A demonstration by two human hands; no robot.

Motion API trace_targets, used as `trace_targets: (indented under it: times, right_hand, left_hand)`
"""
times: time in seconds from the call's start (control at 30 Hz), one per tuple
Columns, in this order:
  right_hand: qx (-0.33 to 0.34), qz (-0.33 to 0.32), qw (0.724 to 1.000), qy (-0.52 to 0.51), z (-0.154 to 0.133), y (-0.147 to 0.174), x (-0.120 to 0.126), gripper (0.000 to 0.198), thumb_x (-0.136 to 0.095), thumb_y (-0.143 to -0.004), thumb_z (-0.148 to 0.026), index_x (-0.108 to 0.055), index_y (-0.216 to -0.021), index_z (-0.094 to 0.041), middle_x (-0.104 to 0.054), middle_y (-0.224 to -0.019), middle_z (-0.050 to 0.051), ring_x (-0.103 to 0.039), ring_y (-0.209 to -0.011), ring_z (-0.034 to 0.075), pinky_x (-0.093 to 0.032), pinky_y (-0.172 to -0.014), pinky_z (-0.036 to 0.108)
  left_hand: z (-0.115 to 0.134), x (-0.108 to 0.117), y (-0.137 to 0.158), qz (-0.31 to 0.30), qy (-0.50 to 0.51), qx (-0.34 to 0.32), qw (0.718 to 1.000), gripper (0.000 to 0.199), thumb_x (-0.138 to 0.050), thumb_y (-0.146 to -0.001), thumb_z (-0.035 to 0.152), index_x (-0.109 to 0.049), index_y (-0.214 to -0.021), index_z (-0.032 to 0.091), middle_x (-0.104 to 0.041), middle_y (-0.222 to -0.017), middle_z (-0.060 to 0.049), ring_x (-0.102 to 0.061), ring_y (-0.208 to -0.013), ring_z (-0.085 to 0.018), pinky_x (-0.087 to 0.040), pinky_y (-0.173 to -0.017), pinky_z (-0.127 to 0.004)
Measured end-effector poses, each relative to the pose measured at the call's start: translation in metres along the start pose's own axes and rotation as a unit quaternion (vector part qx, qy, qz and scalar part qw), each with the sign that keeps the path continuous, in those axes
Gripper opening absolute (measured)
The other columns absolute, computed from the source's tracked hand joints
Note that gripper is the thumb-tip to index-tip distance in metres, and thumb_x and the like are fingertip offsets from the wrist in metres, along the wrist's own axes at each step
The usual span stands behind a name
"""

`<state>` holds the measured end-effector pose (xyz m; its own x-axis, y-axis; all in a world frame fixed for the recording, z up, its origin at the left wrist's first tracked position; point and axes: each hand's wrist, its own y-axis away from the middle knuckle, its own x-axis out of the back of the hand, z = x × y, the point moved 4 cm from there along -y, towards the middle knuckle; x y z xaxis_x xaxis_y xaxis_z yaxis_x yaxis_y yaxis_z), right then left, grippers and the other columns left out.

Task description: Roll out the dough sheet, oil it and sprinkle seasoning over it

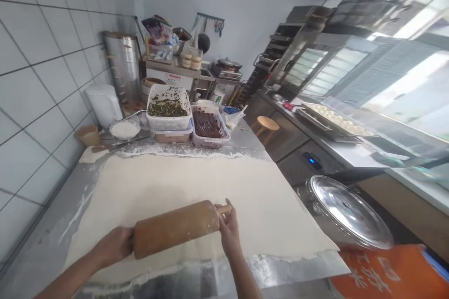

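A thick wooden rolling pin (177, 228) lies at a slant over a wide, thin sheet of dough (147, 182) that covers most of the metal table. My left hand (119, 245) is closed at the pin's left end, where the handle is hidden by the fingers. At the other end, my right hand (228, 229) holds the slim right handle, whose tip pokes out past the fingers. Whether the roller presses on the dough or hovers just above it, I cannot tell. Loose flour edges the dough at the back and front.
Behind the dough stand a tub of chopped green filling (168, 107), a tub of dark paste (208, 126) and a bowl of flour (124, 130). A white pitcher (103, 105) is by the tiled wall. To the right are a lidded steel pot (351, 210) and an orange bag (393, 271).
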<state>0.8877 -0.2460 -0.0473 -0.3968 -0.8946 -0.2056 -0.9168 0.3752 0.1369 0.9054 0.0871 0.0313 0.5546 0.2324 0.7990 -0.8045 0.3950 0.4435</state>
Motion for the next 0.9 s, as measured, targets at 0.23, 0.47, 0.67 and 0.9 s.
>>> trace_targets:
  times: [0.23,0.47,0.67,0.9]
  right_hand:
    - [0.08,-0.083,0.938,0.327,0.001,-0.02,0.1,0.021,-0.055,-0.072,-0.026,-0.053,-0.092,-0.02,-0.054,-0.095,0.007,-0.056,-0.089,0.02,-0.047,-0.072,0.032]
    - [0.134,-0.113,0.684,0.708,0.014,-0.078,0.061,0.02,-0.038,-0.081,-0.006,-0.053,-0.085,-0.018,-0.054,-0.087,0.005,-0.051,-0.079,0.017,-0.036,-0.061,0.027]
    - [0.112,-0.115,0.627,0.762,0.031,-0.195,0.008,0.017,-0.042,-0.084,-0.012,-0.056,-0.091,-0.017,-0.054,-0.096,0.008,-0.051,-0.091,0.02,-0.036,-0.06,0.026]
    - [0.093,-0.085,0.623,0.772,0.017,-0.34,-0.029,0.024,-0.039,-0.086,-0.014,-0.062,-0.093,-0.016,-0.056,-0.097,0.011,-0.052,-0.096,0.022,-0.039,-0.066,0.027]
  left_hand:
    - [0.039,-0.028,-0.056,0.014,-0.068,0.004,0.998,0.02,-0.05,-0.072,0.032,-0.066,-0.081,0.023,-0.067,-0.085,-0.008,-0.061,-0.084,-0.024,-0.041,-0.066,-0.029]
    - [-0.002,-0.016,-0.108,0.119,-0.11,0.01,0.987,0.028,-0.038,-0.085,0.033,-0.061,-0.097,0.022,-0.064,-0.1,-0.006,-0.056,-0.096,-0.023,-0.038,-0.077,-0.033]
    - [-0.041,0.024,-0.205,0.256,-0.226,-0.017,0.94,0.04,-0.024,-0.092,0.031,-0.061,-0.081,0.018,-0.063,-0.083,-0.007,-0.054,-0.087,-0.02,-0.036,-0.072,-0.03]
    - [-0.056,0.09,-0.34,0.292,-0.235,-0.002,0.927,0.047,-0.023,-0.091,0.036,-0.062,-0.08,0.014,-0.064,-0.082,-0.011,-0.056,-0.086,-0.024,-0.035,-0.066,-0.031]
